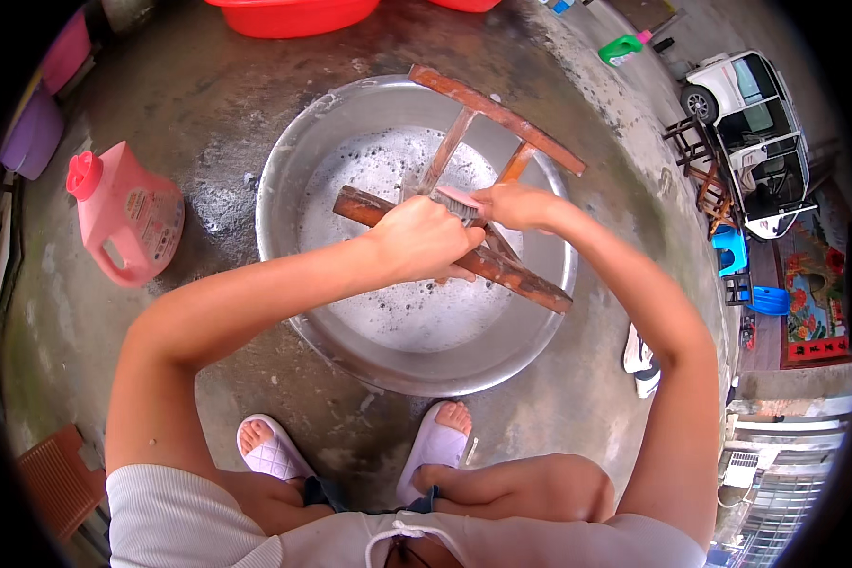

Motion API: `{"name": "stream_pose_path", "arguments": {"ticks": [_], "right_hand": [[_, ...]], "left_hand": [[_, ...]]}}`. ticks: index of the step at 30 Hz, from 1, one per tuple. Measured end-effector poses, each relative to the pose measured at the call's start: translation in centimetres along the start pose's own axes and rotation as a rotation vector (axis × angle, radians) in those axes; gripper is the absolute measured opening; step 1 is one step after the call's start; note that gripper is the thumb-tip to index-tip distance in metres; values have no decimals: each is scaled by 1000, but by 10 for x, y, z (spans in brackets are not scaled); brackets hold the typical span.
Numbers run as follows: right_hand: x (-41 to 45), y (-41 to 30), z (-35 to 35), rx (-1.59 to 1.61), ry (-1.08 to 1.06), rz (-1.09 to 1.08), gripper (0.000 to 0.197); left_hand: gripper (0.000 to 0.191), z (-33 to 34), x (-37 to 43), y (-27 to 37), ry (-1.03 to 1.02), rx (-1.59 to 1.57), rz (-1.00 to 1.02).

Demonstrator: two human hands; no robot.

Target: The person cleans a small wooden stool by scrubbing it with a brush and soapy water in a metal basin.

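Observation:
A large metal basin (369, 366) of soapy water (397, 312) stands on the floor before me. Tilted over it is a reddish-brown wooden stool frame (497, 117), with two of its bars crossing the rim on the right. My left hand (426, 238) grips the frame's nearer bar around its middle. In my right hand (515, 206) is a pink-backed scrubbing brush (458, 199), its grey bristles down by the wood between the bars. Fingers and frame hide part of the joint where the brush works.
A pink detergent jug (138, 220) stands left of the basin. Red tubs (298, 18) are at the far edge. Small wooden stools (690, 142), a blue plastic stool (730, 250) and a white vehicle (752, 135) stand to the right. A green bottle (619, 51) is beyond, and shoes (640, 362) lie nearer.

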State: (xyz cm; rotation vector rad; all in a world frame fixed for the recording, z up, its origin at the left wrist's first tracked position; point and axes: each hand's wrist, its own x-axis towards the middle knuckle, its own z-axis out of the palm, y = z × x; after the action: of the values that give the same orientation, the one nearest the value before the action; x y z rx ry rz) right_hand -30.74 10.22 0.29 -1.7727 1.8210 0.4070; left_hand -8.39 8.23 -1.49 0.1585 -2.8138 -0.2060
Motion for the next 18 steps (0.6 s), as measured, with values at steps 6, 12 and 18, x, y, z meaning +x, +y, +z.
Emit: {"name": "stream_pose_path", "arguments": {"ticks": [6, 12, 18], "right_hand": [[-23, -23, -39, -821, 376, 233, 26], [34, -23, -29, -711, -159, 123, 23], [-2, 1, 17, -539, 30, -2, 37]], "left_hand": [[46, -3, 4, 6, 24, -7, -25], [43, 9, 4, 10, 44, -27, -21], [41, 1, 0, 9, 34, -24, -17]]}}
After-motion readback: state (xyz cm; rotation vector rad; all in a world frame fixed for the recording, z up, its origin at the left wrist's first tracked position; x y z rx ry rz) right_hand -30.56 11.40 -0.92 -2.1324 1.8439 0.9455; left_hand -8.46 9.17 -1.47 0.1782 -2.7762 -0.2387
